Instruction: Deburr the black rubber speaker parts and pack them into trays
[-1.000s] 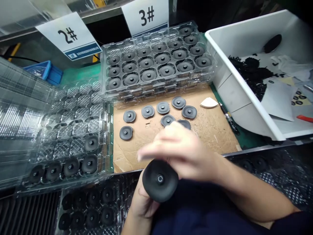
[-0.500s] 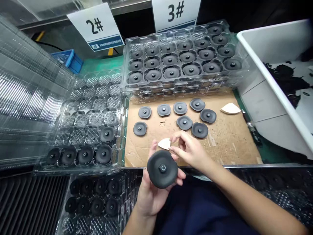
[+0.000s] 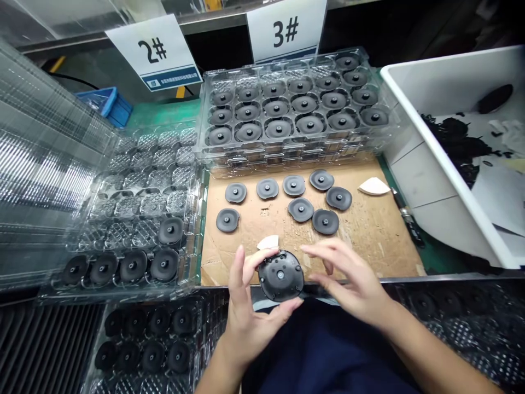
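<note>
My left hand (image 3: pixel 252 306) grips a round black disc (image 3: pixel 281 276) between thumb and fingers, near the front edge of the cardboard. The disc's side with small pegs and a central stud faces me. Close to its right edge hovers my right hand (image 3: pixel 344 273), fingers apart, with nothing seen in it. A white wedge-shaped pad (image 3: pixel 269 242) lies on the cardboard just behind the disc, partly covered by my left fingers. Several more black discs (image 3: pixel 301 209) rest on the cardboard (image 3: pixel 262 260), each with its stud up.
Clear plastic trays with black discs stand stacked at the back (image 3: pixel 241 150) and on the left (image 3: pixel 139 227). A second white pad (image 3: pixel 374 186) and a black-handled tool (image 3: pixel 410 225) lie right. Beyond is a white bin (image 3: pixel 447 180) holding black scraps. Number signs (image 3: pixel 156 54) stand behind.
The disc in my left hand has been turned over, from its smooth face to its pegged side. My right hand has left the white pad and opened beside the disc. The view has shifted slightly.
</note>
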A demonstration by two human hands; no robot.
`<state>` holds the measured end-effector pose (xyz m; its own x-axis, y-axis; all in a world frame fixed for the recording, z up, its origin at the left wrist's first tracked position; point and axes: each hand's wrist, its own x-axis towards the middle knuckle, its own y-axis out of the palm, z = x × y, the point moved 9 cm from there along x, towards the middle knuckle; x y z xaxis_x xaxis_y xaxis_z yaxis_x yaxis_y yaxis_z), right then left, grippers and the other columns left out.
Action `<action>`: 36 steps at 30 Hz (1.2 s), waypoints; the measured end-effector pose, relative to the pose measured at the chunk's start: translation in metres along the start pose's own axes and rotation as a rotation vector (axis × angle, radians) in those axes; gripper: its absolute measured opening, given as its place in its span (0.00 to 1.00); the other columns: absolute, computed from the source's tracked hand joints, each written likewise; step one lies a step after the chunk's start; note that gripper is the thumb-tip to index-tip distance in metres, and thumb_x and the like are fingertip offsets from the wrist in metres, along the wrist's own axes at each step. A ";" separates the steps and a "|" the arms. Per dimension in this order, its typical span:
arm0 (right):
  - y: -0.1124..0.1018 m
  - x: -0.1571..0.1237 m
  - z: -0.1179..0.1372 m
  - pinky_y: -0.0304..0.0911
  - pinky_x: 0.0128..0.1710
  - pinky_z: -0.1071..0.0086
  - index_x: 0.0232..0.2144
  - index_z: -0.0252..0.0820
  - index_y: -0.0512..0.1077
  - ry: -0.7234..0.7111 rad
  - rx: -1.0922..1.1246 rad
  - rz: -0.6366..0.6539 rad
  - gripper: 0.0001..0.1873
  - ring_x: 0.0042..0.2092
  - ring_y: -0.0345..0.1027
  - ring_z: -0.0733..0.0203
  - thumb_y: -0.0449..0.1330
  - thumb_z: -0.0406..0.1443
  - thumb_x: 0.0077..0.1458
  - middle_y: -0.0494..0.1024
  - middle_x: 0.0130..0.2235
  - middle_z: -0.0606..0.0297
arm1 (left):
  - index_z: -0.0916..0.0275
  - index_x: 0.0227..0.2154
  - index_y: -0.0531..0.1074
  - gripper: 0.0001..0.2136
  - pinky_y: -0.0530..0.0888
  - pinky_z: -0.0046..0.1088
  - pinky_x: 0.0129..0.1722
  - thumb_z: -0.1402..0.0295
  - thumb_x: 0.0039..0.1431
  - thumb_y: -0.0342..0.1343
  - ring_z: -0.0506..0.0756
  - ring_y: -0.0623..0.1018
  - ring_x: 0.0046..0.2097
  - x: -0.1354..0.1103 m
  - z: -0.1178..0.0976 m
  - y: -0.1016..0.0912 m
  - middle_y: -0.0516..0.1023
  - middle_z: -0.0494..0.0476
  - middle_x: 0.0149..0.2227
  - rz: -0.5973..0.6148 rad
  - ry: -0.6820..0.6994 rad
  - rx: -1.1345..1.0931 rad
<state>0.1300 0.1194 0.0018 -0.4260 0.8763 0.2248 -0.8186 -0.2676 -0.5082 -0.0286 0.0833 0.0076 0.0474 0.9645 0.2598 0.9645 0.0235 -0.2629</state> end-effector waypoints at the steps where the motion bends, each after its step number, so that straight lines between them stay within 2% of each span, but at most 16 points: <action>1: 0.003 0.002 0.012 0.61 0.36 0.68 0.53 0.45 0.65 -0.108 -0.066 0.047 0.17 0.36 0.64 0.62 0.53 0.37 0.61 0.72 0.39 0.61 | 0.51 0.63 0.40 0.46 0.66 0.42 0.55 0.71 0.47 0.65 0.59 0.69 0.55 0.001 0.003 0.003 0.69 0.61 0.54 0.033 -0.046 -0.014; 3: 0.004 0.005 0.029 0.58 0.33 0.67 0.46 0.41 0.70 -0.246 -0.131 0.061 0.14 0.32 0.63 0.62 0.50 0.40 0.63 0.73 0.31 0.63 | 0.54 0.57 0.60 0.33 0.67 0.37 0.53 0.62 0.47 0.64 0.59 0.72 0.52 0.000 0.016 0.013 0.73 0.59 0.50 0.111 -0.232 -0.097; 5: -0.001 0.010 0.035 0.53 0.28 0.69 0.29 0.38 0.71 -0.254 -0.090 -0.015 0.20 0.25 0.57 0.65 0.45 0.40 0.65 0.67 0.22 0.66 | 0.61 0.41 0.74 0.18 0.72 0.34 0.45 0.54 0.52 0.57 0.58 0.77 0.42 -0.008 0.033 0.024 0.79 0.59 0.39 0.156 -0.455 -0.205; 6: -0.003 0.011 0.035 0.51 0.26 0.70 0.22 0.39 0.67 -0.228 -0.051 -0.055 0.23 0.23 0.54 0.66 0.43 0.41 0.65 0.64 0.19 0.67 | 0.63 0.35 0.75 0.19 0.73 0.32 0.39 0.52 0.55 0.53 0.56 0.77 0.36 -0.014 0.039 0.028 0.80 0.58 0.32 0.154 -0.544 -0.243; 8: 0.002 0.009 0.031 0.50 0.24 0.70 0.17 0.40 0.60 -0.189 0.018 -0.064 0.27 0.22 0.53 0.66 0.40 0.43 0.66 0.60 0.18 0.68 | 0.66 0.29 0.74 0.24 0.73 0.30 0.31 0.48 0.57 0.46 0.54 0.76 0.28 -0.026 0.050 0.029 0.78 0.57 0.25 0.128 -0.642 -0.249; 11: 0.030 -0.002 0.011 0.54 0.26 0.71 0.22 0.40 0.65 -0.126 0.055 0.127 0.28 0.24 0.61 0.65 0.37 0.46 0.65 0.66 0.20 0.66 | 0.66 0.26 0.73 0.27 0.73 0.30 0.29 0.45 0.55 0.45 0.54 0.75 0.28 -0.055 0.068 0.010 0.76 0.56 0.24 0.109 -0.748 -0.151; 12: 0.041 -0.006 -0.004 0.57 0.27 0.72 0.23 0.41 0.67 -0.064 0.026 0.212 0.28 0.25 0.64 0.64 0.37 0.46 0.65 0.69 0.21 0.66 | 0.66 0.25 0.72 0.26 0.73 0.30 0.29 0.45 0.55 0.47 0.53 0.75 0.27 -0.070 0.076 -0.005 0.76 0.55 0.23 0.104 -0.799 -0.099; 14: 0.062 -0.014 -0.037 0.59 0.29 0.71 0.22 0.42 0.68 0.063 -0.080 0.371 0.26 0.27 0.68 0.62 0.41 0.46 0.64 0.73 0.22 0.65 | 0.67 0.26 0.72 0.20 0.74 0.31 0.31 0.51 0.56 0.52 0.52 0.75 0.28 -0.110 0.089 -0.047 0.75 0.53 0.25 0.087 -0.921 0.043; 16: 0.078 -0.019 -0.062 0.60 0.29 0.68 0.19 0.43 0.68 0.136 -0.200 0.487 0.25 0.29 0.71 0.57 0.44 0.46 0.61 0.76 0.24 0.64 | 0.66 0.36 0.72 0.13 0.75 0.34 0.34 0.60 0.59 0.53 0.52 0.76 0.34 -0.161 0.094 -0.104 0.76 0.54 0.34 0.024 -1.050 0.236; 19: 0.090 -0.023 -0.080 0.62 0.31 0.65 0.23 0.46 0.73 0.178 -0.339 0.596 0.23 0.35 0.74 0.51 0.44 0.46 0.58 0.80 0.31 0.63 | 0.63 0.45 0.69 0.14 0.74 0.41 0.42 0.63 0.59 0.52 0.57 0.75 0.44 -0.245 0.083 -0.188 0.73 0.58 0.47 -0.173 -1.193 0.569; 21: 0.092 -0.026 -0.085 0.64 0.34 0.65 0.26 0.48 0.75 0.217 -0.414 0.645 0.23 0.38 0.74 0.50 0.43 0.47 0.58 0.81 0.35 0.64 | 0.62 0.48 0.67 0.15 0.73 0.43 0.44 0.63 0.59 0.52 0.58 0.74 0.46 -0.294 0.074 -0.220 0.71 0.60 0.50 -0.282 -1.245 0.728; 22: 0.092 -0.027 -0.085 0.64 0.34 0.65 0.26 0.49 0.75 0.232 -0.434 0.662 0.24 0.39 0.75 0.51 0.43 0.48 0.58 0.81 0.36 0.64 | 0.62 0.48 0.67 0.15 0.73 0.43 0.44 0.63 0.59 0.52 0.58 0.74 0.47 -0.314 0.073 -0.227 0.71 0.60 0.50 -0.323 -1.259 0.781; 25: 0.091 -0.028 -0.086 0.64 0.32 0.67 0.25 0.49 0.75 0.262 -0.475 0.682 0.24 0.37 0.75 0.53 0.42 0.49 0.57 0.81 0.35 0.64 | 0.62 0.48 0.67 0.15 0.73 0.43 0.44 0.63 0.59 0.52 0.58 0.74 0.47 -0.357 0.086 -0.220 0.71 0.60 0.50 -0.405 -1.253 0.854; 29: 0.089 -0.029 -0.091 0.62 0.29 0.68 0.25 0.50 0.74 0.329 -0.512 0.680 0.25 0.35 0.75 0.53 0.42 0.51 0.56 0.80 0.31 0.65 | 0.62 0.48 0.67 0.15 0.73 0.44 0.44 0.64 0.59 0.53 0.58 0.74 0.47 -0.378 0.104 -0.191 0.71 0.61 0.50 -0.530 -1.154 0.900; 33: 0.091 -0.028 -0.089 0.60 0.27 0.68 0.23 0.49 0.73 0.331 -0.534 0.673 0.26 0.33 0.74 0.53 0.41 0.52 0.57 0.79 0.27 0.64 | 0.62 0.49 0.66 0.16 0.69 0.48 0.50 0.65 0.59 0.53 0.61 0.70 0.53 -0.386 0.091 -0.182 0.67 0.62 0.55 -0.696 -1.009 0.957; 36: 0.090 -0.025 -0.080 0.58 0.26 0.68 0.23 0.48 0.72 0.309 -0.572 0.635 0.26 0.32 0.73 0.53 0.40 0.49 0.59 0.79 0.27 0.63 | 0.63 0.47 0.69 0.13 0.64 0.48 0.56 0.68 0.62 0.46 0.62 0.65 0.59 -0.384 0.077 -0.184 0.64 0.65 0.58 -0.768 -0.913 0.956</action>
<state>0.0979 0.1053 -0.1163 -0.5416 0.7223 -0.4301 -0.1132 -0.5696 -0.8141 -0.2438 -0.2713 -0.1154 -0.8860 0.4598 0.0597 0.1398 0.3877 -0.9111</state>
